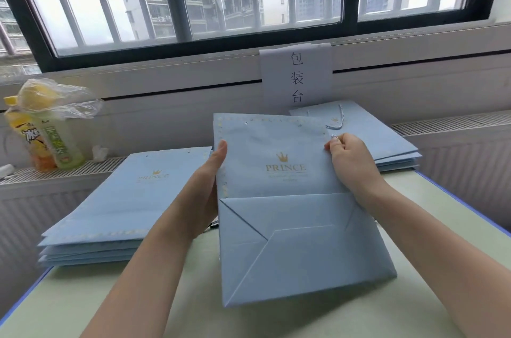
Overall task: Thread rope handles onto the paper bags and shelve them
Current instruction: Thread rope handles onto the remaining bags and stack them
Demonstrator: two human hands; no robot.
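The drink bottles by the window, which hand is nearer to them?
Left. The left hand holds the bag's left edge, toward the drink bottles; the right hand pinches the opposite edge.

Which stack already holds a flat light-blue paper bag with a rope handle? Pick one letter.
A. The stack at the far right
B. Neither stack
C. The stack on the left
A: a twisted blue-and-white rope handle lies on the top bag of the far-right stack; the left stack shows only empty holes.
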